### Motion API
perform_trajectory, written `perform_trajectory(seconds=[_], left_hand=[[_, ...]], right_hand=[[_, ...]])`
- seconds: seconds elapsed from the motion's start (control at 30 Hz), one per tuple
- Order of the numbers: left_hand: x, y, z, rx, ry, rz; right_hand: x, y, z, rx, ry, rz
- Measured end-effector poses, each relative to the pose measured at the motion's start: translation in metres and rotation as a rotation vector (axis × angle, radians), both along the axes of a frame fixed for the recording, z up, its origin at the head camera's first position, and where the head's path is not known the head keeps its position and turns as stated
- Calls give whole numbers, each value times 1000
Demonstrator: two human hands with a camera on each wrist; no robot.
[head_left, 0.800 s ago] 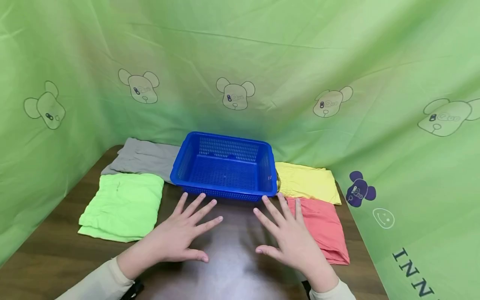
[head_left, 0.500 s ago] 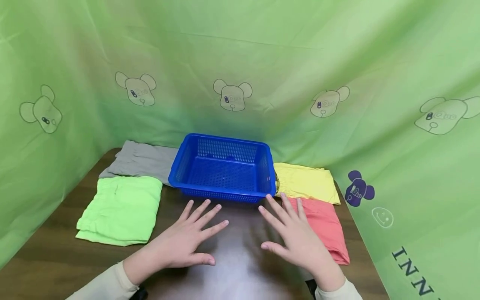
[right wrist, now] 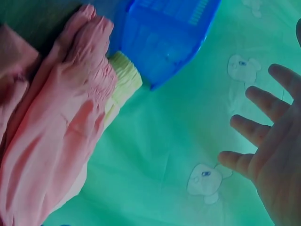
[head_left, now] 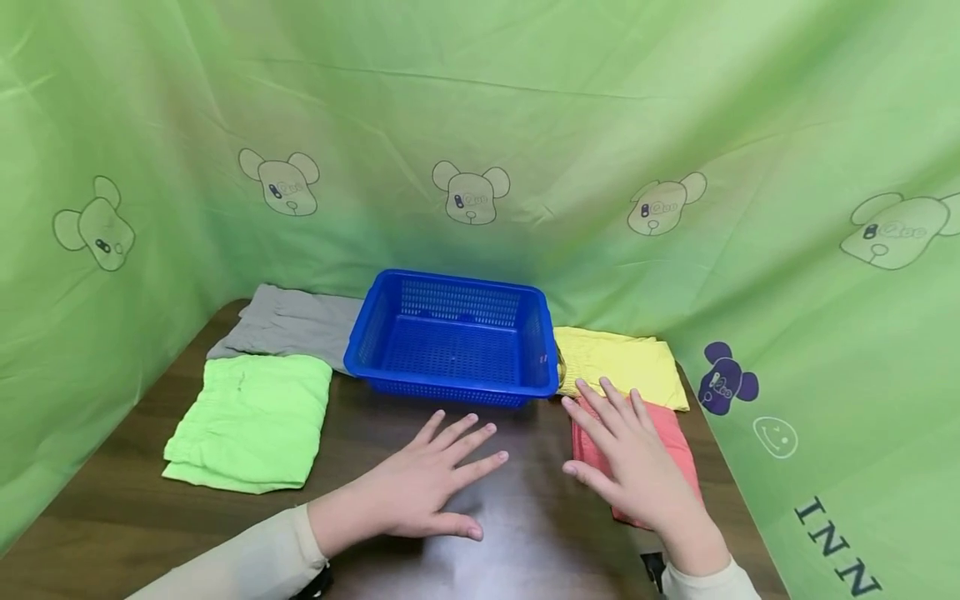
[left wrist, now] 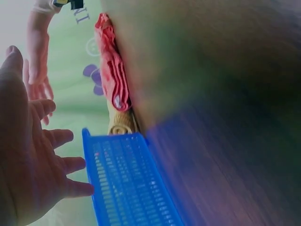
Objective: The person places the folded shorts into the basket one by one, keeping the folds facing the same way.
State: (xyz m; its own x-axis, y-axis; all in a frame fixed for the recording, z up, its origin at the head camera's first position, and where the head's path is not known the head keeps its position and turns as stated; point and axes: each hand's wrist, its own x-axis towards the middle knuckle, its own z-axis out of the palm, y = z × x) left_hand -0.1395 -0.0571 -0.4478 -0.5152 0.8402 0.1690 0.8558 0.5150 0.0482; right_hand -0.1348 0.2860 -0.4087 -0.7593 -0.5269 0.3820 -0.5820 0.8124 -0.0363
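The left hand [head_left: 420,492], in front of the basket [head_left: 450,383], and the right hand [head_left: 641,467], off its near right corner, hold nothing, their fingers well spread. The red cloth [head_left: 677,437] lies just beside that corner, below the right hand, the nearer one, its long axis running nearward from the basket.
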Motion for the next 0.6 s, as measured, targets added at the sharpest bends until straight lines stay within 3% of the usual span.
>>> perform_trajectory(seconds=[0.17,0.4,0.6], left_hand=[[-1,26,-1,-18,-32,-12],[0,88,-6,-22,-2,-70],[0,121,1,-52,21,-64]], right_hand=[[-3,16,4,-67,19,2],[-8,46,2,-146,23,-114],[-12,59,-6,-180,14,-168]])
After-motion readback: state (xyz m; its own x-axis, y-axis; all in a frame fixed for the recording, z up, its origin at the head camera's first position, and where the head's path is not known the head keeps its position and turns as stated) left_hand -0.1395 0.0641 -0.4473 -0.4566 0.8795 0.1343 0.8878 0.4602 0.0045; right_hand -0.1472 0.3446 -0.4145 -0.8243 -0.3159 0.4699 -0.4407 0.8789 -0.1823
